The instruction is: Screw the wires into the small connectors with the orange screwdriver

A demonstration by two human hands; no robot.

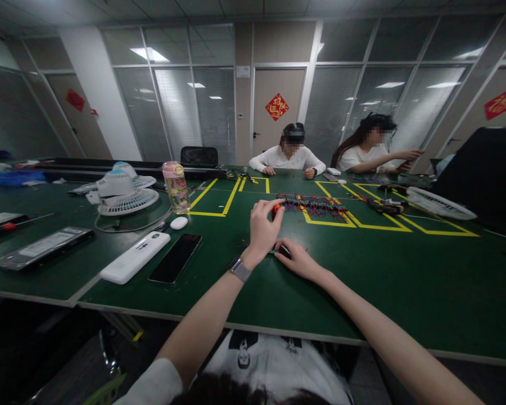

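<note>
Green desk (405, 292), yellow tape outlines (382, 226) across its far half. Two bare hands near the middle, one above and just beyond the other.

Left hand (263, 225), grey-strapped watch (240, 269) at the wrist, is raised over the desk. Its fingers are clamped on a small orange-and-black piece (277, 210), between thumb and fingertips.

Right hand (297, 259) low on the desk, fingers curled over a dark piece (284, 252). Thin coloured wires show beside it, passing by the left wrist. Detail is poor here; the piece is possibly joined to those wires. Cannot tell whether these fingers grip it or only lie on it.

Just beyond the left hand: a long row of red and blue wire bundles (316, 206), partly over the tape.

To the left of the hands: black phone (176, 259), long white case (135, 257) beside it, small white oval object (179, 223) behind. Farther back, a pink-lidded bottle (177, 188) upright, then white fans (124, 191). Flat silver-and-black unit (44, 247) near the left edge.

Far side: two seated people in white tops; one rests both forearms on the desk.
</note>
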